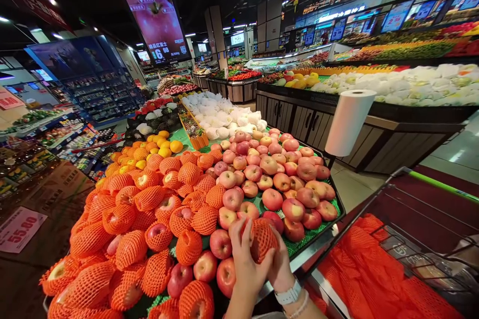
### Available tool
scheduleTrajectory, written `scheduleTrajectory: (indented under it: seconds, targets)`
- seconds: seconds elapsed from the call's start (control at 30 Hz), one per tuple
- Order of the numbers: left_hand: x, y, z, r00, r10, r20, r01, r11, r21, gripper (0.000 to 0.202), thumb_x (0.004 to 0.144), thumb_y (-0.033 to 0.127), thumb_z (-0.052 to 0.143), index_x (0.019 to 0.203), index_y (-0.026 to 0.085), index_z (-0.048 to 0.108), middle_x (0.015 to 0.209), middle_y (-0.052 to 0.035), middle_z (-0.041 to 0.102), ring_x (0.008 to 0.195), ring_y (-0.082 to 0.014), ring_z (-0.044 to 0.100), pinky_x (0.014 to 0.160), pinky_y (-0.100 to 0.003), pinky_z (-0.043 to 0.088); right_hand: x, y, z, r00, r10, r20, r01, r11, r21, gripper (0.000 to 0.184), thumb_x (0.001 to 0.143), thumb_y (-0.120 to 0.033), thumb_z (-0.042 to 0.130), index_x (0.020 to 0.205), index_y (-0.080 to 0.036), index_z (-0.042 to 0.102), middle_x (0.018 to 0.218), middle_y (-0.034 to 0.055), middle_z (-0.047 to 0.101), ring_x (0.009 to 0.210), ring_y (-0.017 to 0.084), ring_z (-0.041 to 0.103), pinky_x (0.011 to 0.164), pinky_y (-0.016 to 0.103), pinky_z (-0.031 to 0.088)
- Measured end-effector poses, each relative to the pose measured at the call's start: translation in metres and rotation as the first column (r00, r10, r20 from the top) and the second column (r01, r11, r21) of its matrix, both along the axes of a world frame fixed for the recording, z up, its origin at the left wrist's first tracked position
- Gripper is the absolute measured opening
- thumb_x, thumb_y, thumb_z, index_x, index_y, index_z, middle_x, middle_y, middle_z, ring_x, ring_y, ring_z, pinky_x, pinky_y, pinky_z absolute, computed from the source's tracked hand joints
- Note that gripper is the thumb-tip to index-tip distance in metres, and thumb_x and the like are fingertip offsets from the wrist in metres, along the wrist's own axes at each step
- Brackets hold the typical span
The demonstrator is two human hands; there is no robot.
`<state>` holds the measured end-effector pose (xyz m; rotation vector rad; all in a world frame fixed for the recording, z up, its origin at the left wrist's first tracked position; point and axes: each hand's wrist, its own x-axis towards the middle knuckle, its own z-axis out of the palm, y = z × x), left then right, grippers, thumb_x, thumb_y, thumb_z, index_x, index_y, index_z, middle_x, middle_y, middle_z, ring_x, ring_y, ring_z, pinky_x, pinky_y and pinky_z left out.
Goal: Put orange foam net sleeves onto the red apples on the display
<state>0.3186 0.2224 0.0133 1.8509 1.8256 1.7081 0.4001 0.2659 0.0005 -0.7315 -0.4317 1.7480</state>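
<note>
An apple in an orange foam net (263,240) is held up between my two hands, over the front edge of the fruit display. My left hand (247,256) is closed around its left side, fingers on top and thumb below. On the far side, my right hand (280,261) grips it, with its fingers partly hidden behind the fruit. The netting covers nearly all of the apple. Bare red apples (220,244) lie just left of my hands, and more loose apples (272,199) spread behind them. Netted apples (130,249) are piled on the left.
At the right, orange foam nets (359,264) lie heaped beside a wire basket (422,249). A roll of plastic bags (350,122) stands at the display's right corner. Oranges (164,147) and white-netted fruit (224,114) sit farther back. A price sign (22,229) is at the left.
</note>
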Motion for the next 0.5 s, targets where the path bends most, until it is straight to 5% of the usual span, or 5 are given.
scheduleTrajectory:
  seconds: [0.13, 0.23, 0.37, 0.5]
  targets:
    - [-0.005, -0.002, -0.003, 0.996, 0.043, 0.080, -0.053, 0.991, 0.127, 0.039, 0.094, 0.038, 0.060, 0.132, 0.034, 0.065, 0.124, -0.0104, 0.063, 0.114, -0.0326, 0.065, 0.095, -0.055, 0.059, -0.008, -0.011, 0.006, 0.995, -0.091, -0.039, 0.086, 0.989, -0.123, 0.046, 0.084, -0.066, 0.069, 0.106, -0.026, 0.071, 0.105, 0.0027, 0.081, 0.095, 0.027, 0.078, 0.087, 0.044, 0.065]
    - [-0.006, 0.000, -0.009, 0.921, 0.117, 0.372, -0.187, 0.970, 0.157, 0.025, 0.092, 0.044, 0.060, 0.107, 0.028, 0.071, 0.116, -0.0079, 0.067, 0.112, -0.0317, 0.064, 0.099, -0.054, 0.053, -0.014, -0.018, 0.019, 0.986, -0.164, 0.017, 0.165, 0.984, -0.059, 0.037, 0.086, -0.061, 0.069, 0.100, -0.027, 0.068, 0.106, 0.0017, 0.078, 0.096, 0.025, 0.075, 0.081, 0.038, 0.063]
    - [-0.003, 0.004, -0.008, 0.551, 0.076, 0.831, -0.242, 0.968, 0.071, 0.030, 0.085, 0.052, 0.064, 0.094, 0.024, 0.066, 0.118, -0.0072, 0.069, 0.120, -0.0302, 0.061, 0.112, -0.049, 0.043, -0.019, -0.022, 0.030, 0.969, -0.171, 0.177, 0.157, 0.984, 0.090, 0.032, 0.075, -0.054, 0.082, 0.085, -0.026, 0.069, 0.097, 0.0014, 0.073, 0.099, 0.023, 0.069, 0.086, 0.033, 0.058]
    - [-0.003, 0.007, -0.002, 0.152, 0.057, 0.987, -0.274, 0.962, -0.014, 0.041, 0.070, 0.054, 0.076, 0.097, 0.025, 0.065, 0.105, -0.0002, 0.069, 0.103, -0.0212, 0.064, 0.095, -0.030, 0.052, -0.015, -0.018, 0.031, 0.915, -0.156, 0.372, 0.058, 0.964, 0.261, 0.027, 0.076, -0.048, 0.084, 0.083, -0.024, 0.073, 0.092, 0.0021, 0.072, 0.096, 0.023, 0.065, 0.096, 0.034, 0.052]
